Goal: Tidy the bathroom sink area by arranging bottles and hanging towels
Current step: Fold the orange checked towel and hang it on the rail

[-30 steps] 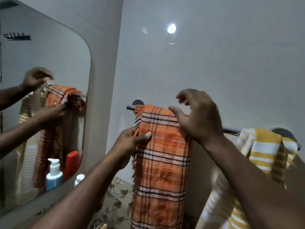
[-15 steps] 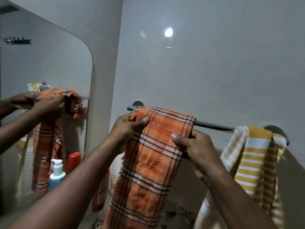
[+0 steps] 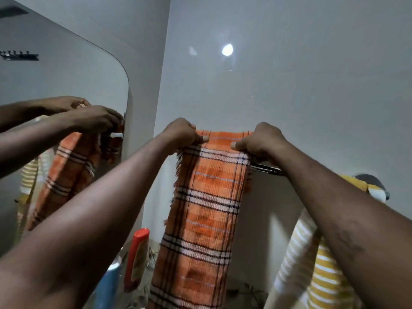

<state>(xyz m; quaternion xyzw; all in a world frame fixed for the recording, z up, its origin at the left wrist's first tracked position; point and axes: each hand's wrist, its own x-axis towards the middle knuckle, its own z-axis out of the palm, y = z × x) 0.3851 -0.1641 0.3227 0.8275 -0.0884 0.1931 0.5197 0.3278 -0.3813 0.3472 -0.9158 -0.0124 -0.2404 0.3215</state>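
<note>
An orange plaid towel (image 3: 205,210) hangs over the chrome towel rail (image 3: 266,168) on the white wall. My left hand (image 3: 181,134) grips the towel's top left edge, thumb on the front. Over the top right edge curls my right hand (image 3: 260,141), its thumb pressing the cloth. A yellow and white striped towel (image 3: 321,270) hangs from the rail's right end, partly behind my right forearm. A red bottle (image 3: 137,257) and a blue bottle (image 3: 110,284) stand below at the left.
A rounded mirror (image 3: 55,90) covers the left wall and reflects my arms and both towels. The rail's right mount (image 3: 376,185) shows above the striped towel. A patterned counter (image 3: 151,259) lies below, mostly hidden.
Both hands have risen to the towel's top fold on the rail; the right hand moved from the lower front edge up to the top right corner. The view has tilted closer.
</note>
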